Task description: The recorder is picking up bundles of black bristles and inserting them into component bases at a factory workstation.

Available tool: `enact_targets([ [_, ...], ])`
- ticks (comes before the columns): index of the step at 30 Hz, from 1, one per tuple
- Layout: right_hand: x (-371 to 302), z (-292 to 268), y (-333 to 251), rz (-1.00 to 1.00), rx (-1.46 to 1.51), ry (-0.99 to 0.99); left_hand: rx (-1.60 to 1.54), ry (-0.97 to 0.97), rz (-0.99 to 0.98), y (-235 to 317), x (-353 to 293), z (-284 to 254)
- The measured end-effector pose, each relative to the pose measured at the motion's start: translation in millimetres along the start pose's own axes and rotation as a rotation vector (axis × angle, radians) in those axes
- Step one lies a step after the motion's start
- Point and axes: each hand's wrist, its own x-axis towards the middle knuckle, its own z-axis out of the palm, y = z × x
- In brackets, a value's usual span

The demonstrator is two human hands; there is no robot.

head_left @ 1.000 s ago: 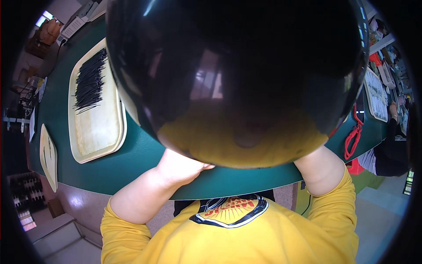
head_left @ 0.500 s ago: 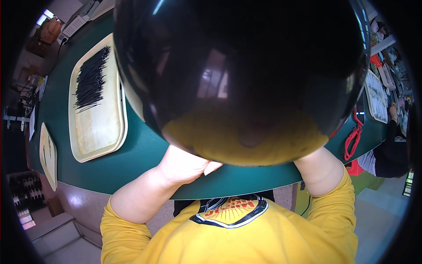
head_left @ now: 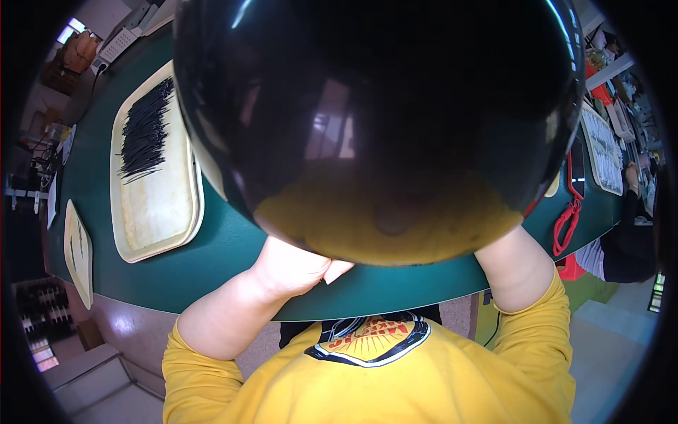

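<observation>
A large, glossy black rounded cover [head_left: 381,134] fills the upper middle of the view and hides the work beneath it. My left hand [head_left: 295,268] reaches under its lower left edge. One fingertip shows, bent inward, and the hand looks curled; whatever it holds, if anything, is covered. From the right, my right forearm [head_left: 514,272] goes under the same cover, so my right hand and its fingers are hidden. Left of the cover lies a cream tray [head_left: 152,222] on the table, bearing a dense row of thin black wire-like pieces [head_left: 145,131].
The green table [head_left: 233,261] curves around me. A smaller cream tray [head_left: 76,261] with a few dark pieces sits at its left edge. Right of me lie a looped red cord [head_left: 565,226] and a tray of pale strips [head_left: 602,152]. Another person's arm [head_left: 632,184] shows at far right.
The black cover appears slightly farther left in the view, exposing more of the things on the right. My arms keep nearly the same pose.
</observation>
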Motion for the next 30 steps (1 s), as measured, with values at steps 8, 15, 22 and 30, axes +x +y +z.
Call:
enact_targets([
  [8, 0.5, -7.8, 16.2, -0.007, 0.01, -0.031, -0.195, -0.101, 0.038, -1.3, 3.8, -1.6],
  [15, 1.1, 21.9, 26.0, -0.153, -0.204, 0.358, 0.029, -0.028, 0.024, -2.8, 2.6, -0.3],
  [22, -1.7, 5.4, 2.6, -0.014, -0.179, 0.104, 0.01, -0.001, -0.036, -2.1, 0.5, -0.5],
  [30, -0.4, -7.0, 9.4, -0.053, 0.009, 0.003, -0.077, -0.041, -0.026, 3.5, 2.9, 2.0],
])
